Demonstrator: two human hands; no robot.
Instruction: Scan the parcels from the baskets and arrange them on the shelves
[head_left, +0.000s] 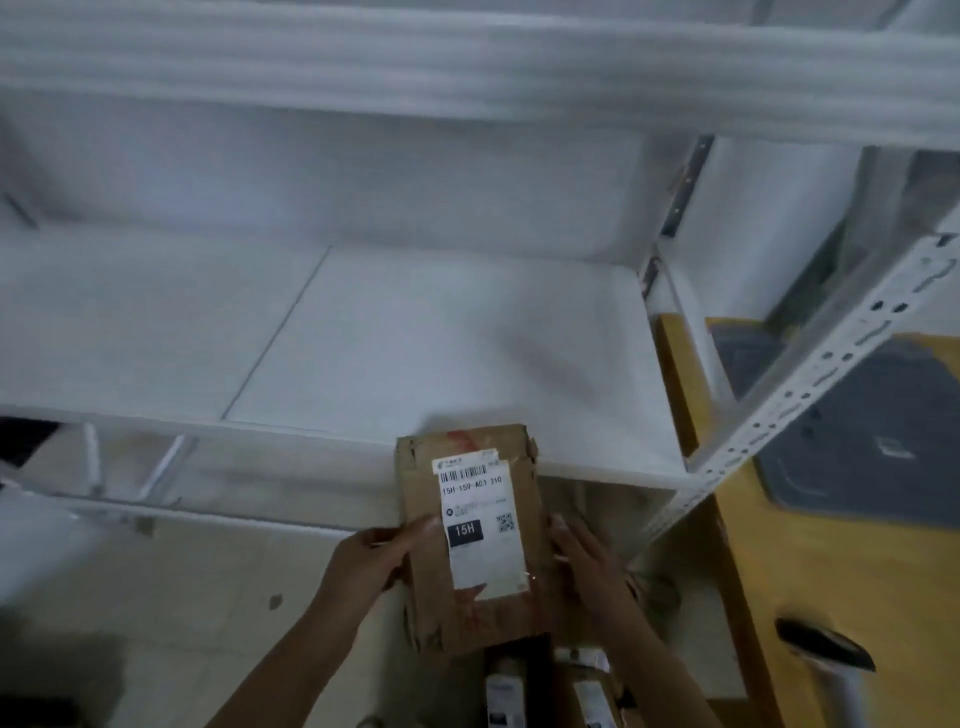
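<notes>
Left hand (374, 561) grips the brown cardboard parcel with a white shipping label (475, 535), thumb on the top face and fingers curled under the left edge. Right hand (587, 556) presses near-straight fingers along the right edge. The parcel's far end overlaps the front lip of the white metal shelf board (415, 338). A perforated white upright post (810, 384) stands right, beside a yellow wooden table (831, 571). Pale tiled floor (182, 597) lies below.

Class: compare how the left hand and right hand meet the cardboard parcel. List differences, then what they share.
The left hand pinches the cardboard parcel at its left edge, thumb on the labelled face; the right hand lies straight-fingered against the right edge. Both touch its long sides.
</notes>
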